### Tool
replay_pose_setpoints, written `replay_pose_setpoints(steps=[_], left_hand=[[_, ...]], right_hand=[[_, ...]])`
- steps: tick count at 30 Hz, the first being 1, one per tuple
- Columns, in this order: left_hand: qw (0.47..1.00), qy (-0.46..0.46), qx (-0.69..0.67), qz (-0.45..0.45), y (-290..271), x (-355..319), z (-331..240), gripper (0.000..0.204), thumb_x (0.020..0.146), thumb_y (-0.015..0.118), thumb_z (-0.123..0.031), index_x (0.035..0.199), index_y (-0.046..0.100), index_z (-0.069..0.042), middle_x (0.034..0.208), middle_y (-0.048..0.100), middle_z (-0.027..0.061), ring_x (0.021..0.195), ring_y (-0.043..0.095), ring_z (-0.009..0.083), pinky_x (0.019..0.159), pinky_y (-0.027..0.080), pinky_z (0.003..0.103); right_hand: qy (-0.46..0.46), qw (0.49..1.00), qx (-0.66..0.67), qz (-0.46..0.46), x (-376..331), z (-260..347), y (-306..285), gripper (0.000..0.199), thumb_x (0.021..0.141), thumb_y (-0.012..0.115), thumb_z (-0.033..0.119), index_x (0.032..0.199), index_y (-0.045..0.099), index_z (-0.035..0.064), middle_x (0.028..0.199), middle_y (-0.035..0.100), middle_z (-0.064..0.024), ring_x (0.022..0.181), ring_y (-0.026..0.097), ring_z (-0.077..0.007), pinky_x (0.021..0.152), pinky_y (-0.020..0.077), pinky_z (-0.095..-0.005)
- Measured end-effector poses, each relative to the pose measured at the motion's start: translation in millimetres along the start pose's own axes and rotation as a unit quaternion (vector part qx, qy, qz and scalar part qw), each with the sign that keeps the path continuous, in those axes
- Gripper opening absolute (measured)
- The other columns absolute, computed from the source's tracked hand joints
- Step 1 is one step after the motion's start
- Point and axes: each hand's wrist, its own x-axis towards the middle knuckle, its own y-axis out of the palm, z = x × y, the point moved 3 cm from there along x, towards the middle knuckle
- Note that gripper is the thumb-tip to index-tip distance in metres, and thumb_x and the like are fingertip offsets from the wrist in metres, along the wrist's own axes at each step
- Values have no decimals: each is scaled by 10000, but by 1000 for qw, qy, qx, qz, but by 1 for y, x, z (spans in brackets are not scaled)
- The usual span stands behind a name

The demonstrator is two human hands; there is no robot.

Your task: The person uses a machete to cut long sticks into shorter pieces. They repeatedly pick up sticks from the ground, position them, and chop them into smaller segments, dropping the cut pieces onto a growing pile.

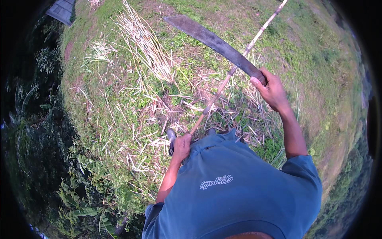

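My left hand (182,146) is closed round the lower end of a long jointed cane stalk (219,92), close to my waist. The stalk slants up and away to the right, past the upper edge of the view. Out to the right, my right hand (272,91) grips a machete (211,42) by its handle, most of which the fingers hide. Its dark, broad blade points to the far left and crosses over the stalk. Whether blade and stalk touch, I cannot tell.
A pile of cut stalks (145,44) lies on the grass at the far left. Dry husks and leaf strips (195,106) litter the ground before my feet, where a dark boot (171,139) shows. Dark bushes (36,131) border the left side. A grey roof (61,11) stands far left.
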Motion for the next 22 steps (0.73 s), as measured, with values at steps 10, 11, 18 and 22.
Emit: replay_pose_setpoints(steps=[10,11,18,22], left_hand=[[978,0,96,-186,11,-23,-17,270,932,600,-253,761,577,-44,553,503,174,499,531,354,468,388,417],[974,6,100,-205,11,-29,-16,269,925,612,-257,760,579,-47,557,505,171,499,530,354,468,388,417],[979,14,83,-183,7,-31,-28,287,896,654,-273,738,582,-44,580,518,174,510,527,351,477,390,410],[969,18,87,-230,6,-43,-25,270,883,672,-275,764,606,-42,590,526,184,515,533,348,487,400,407]], right_hand=[[-12,995,-63,78,-3,9,-2,309,918,603,343,924,556,38,591,474,-100,529,436,-226,543,357,-393],[33,998,-23,51,0,13,-10,313,919,605,337,929,564,27,589,465,-79,537,429,-189,539,351,-377],[-72,983,-63,156,-3,24,15,338,918,592,361,921,581,24,608,532,-114,568,524,-185,548,382,-377],[-43,977,-120,171,-7,36,14,379,903,592,423,938,600,46,639,590,-152,617,611,-229,581,417,-425]])
